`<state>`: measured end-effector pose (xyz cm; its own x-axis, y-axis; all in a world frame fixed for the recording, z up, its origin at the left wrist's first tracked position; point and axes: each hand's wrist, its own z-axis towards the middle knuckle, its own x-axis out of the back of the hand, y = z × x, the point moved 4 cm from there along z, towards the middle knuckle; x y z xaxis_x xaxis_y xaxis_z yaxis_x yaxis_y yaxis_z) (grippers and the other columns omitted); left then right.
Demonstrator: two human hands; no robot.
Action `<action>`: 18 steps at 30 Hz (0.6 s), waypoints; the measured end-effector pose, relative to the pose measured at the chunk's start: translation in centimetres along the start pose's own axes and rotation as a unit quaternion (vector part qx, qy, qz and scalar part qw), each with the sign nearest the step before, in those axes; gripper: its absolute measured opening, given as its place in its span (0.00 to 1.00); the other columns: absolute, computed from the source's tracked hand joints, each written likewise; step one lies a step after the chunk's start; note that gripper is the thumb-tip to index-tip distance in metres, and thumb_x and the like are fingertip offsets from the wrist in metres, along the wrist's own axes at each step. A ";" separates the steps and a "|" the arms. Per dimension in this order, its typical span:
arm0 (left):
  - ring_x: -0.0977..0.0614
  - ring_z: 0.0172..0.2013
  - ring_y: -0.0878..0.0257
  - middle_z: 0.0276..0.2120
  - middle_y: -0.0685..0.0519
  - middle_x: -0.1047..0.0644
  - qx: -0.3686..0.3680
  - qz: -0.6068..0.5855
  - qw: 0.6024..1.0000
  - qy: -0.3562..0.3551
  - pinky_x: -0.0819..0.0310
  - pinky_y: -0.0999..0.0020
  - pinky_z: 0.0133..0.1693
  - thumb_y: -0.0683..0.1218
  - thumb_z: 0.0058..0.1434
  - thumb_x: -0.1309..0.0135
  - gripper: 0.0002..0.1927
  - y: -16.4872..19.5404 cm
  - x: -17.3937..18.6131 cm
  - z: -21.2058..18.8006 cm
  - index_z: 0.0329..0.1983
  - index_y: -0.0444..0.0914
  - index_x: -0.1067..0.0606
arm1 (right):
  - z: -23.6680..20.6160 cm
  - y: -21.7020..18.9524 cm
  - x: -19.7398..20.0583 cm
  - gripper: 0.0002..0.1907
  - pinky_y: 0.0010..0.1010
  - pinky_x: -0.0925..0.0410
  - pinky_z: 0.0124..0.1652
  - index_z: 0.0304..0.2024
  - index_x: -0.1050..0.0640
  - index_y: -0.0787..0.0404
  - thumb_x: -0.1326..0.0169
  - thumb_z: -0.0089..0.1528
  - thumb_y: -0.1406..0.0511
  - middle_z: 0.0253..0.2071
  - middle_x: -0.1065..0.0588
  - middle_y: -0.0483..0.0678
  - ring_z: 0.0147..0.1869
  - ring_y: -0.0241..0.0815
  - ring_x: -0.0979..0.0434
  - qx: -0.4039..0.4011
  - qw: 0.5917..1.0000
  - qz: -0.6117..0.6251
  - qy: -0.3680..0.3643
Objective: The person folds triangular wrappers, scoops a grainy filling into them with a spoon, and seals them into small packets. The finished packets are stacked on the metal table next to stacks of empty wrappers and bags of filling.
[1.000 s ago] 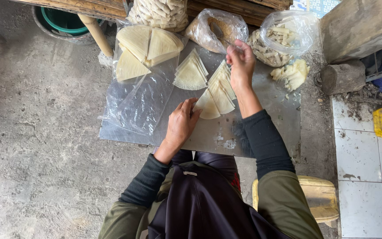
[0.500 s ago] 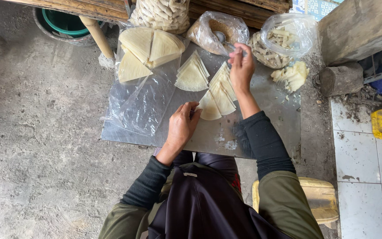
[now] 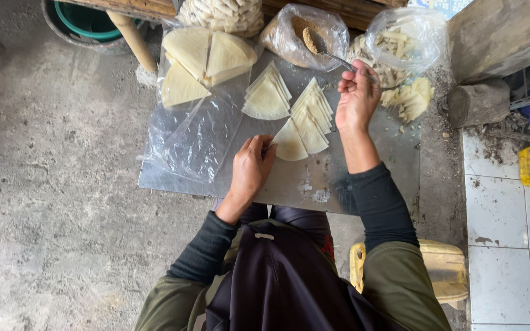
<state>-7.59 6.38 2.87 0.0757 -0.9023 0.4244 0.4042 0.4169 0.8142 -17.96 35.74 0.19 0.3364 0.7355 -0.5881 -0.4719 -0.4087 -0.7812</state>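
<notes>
My right hand [image 3: 357,98] has lifted off the row of wrappers since a second ago and now grips a metal spoon [image 3: 329,54], its bowl heaped with brown crumbly filling and hanging just over the open clear bag of filling [image 3: 289,34]. My fingers are closed tight around the handle. My left hand [image 3: 251,168] has stayed put, lying flat and loose on the metal sheet [image 3: 363,196], fingertips touching the edge of the nearest wrapper [image 3: 291,142], gripping nothing. That pale triangular wrapper sits at the near end of a fanned row of wrappers [image 3: 313,113]; a second fanned stack [image 3: 267,95] lies just to its left. Further left, a plastic bag [image 3: 197,135] holds three larger folded triangles [image 3: 200,61]. Beyond my right hand, a clear bag of pale strips [image 3: 403,40] stands open, with loose strips [image 3: 412,98] spilled beside it on the sheet
</notes>
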 end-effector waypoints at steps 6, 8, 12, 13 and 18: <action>0.14 0.34 0.53 0.37 0.44 0.19 0.005 -0.021 1.000 0.008 0.19 0.64 0.35 0.40 0.64 0.41 0.09 -0.3 -0.1 0.0 0.45 0.33 0.23 | -6.2 -3.5 1.8 0.08 0.30 0.28 0.36 0.49 0.24 0.66 0.51 0.71 0.69 0.42 0.20 0.50 0.38 0.38 0.22 -0.065 0.998 0.002 -0.016; 0.14 0.34 0.53 0.38 0.44 0.18 0.002 -0.017 1.000 0.011 0.19 0.64 0.35 0.40 0.64 0.41 0.08 -0.3 -0.2 0.1 0.45 0.33 0.23 | -8.8 -4.1 2.5 0.07 0.30 0.28 0.36 0.49 0.24 0.66 0.51 0.71 0.69 0.42 0.21 0.50 0.38 0.38 0.22 -0.096 0.995 -0.006 -0.023; 0.14 0.34 0.53 0.38 0.44 0.18 0.002 -0.018 1.000 0.008 0.19 0.64 0.35 0.40 0.64 0.42 0.08 -0.5 -0.4 0.1 0.45 0.33 0.23 | -13.6 -4.6 3.7 0.09 0.29 0.29 0.39 0.52 0.23 0.68 0.50 0.74 0.68 0.37 0.24 0.49 0.39 0.37 0.24 -0.142 0.987 -0.021 -0.071; 0.14 0.34 0.53 0.37 0.43 0.18 0.002 -0.015 1.000 0.006 0.19 0.64 0.35 0.40 0.64 0.42 0.08 -0.5 -0.5 0.0 0.45 0.33 0.23 | -14.5 -4.7 3.9 0.10 0.29 0.30 0.40 0.52 0.23 0.68 0.51 0.74 0.68 0.38 0.24 0.49 0.40 0.37 0.24 -0.146 0.985 -0.022 -0.084; 0.14 0.35 0.51 0.38 0.43 0.18 0.001 -0.007 1.000 0.004 0.19 0.63 0.35 0.39 0.64 0.43 0.07 -0.6 -0.6 0.0 0.45 0.33 0.23 | -16.3 -4.7 5.0 0.11 0.27 0.30 0.44 0.54 0.23 0.67 0.51 0.74 0.66 0.40 0.24 0.48 0.44 0.35 0.25 -0.110 0.978 -0.121 -0.127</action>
<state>-7.91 6.63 2.14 0.0778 -0.9085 0.4105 0.4029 0.4053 0.8206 -0.77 32.48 -2.48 0.1912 0.9242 -0.3306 -0.2078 -0.2911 -0.9339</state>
